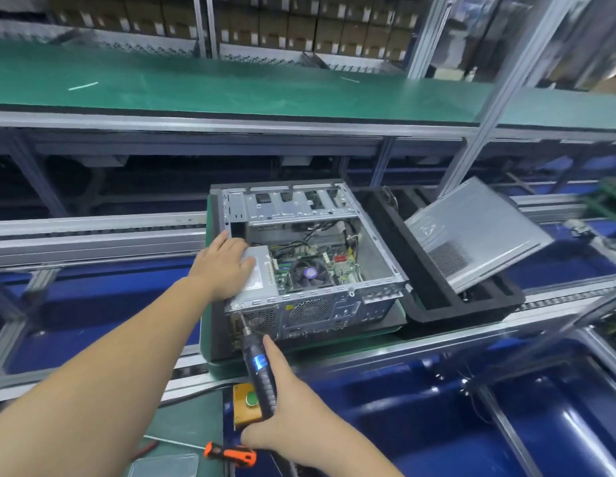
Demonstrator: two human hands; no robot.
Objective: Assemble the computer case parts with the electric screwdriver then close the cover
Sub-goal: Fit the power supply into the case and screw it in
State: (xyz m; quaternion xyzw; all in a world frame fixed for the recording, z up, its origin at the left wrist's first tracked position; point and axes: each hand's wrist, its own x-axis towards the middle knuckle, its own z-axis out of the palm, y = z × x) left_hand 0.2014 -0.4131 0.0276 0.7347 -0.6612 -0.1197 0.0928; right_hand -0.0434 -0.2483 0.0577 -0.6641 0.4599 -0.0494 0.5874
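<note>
Driving a screw: we think we are fastening the back of the computer case (310, 256) right now, near its left corner.
Right hand: our right hand (292, 414) is wrapped around the electric screwdriver (259, 370), with one finger lying straight along it.
Left hand: our left hand (227, 261) lies flat with straight fingers on the silver power box (261, 273) inside the case, pressing it down.
How the case feels: we guess it is heavy and stiff metal with sharp edges, so hold its frame, not the soft wires or the small fan (311, 273).
Cover: the cover (478, 232) leans tilted in the black foam tray (464, 304), just right of the case. It looks thin and light, so we would lift it by its two long edges.
Where things are: the case sits open on the green pallet (230, 364) between our hands.
</note>
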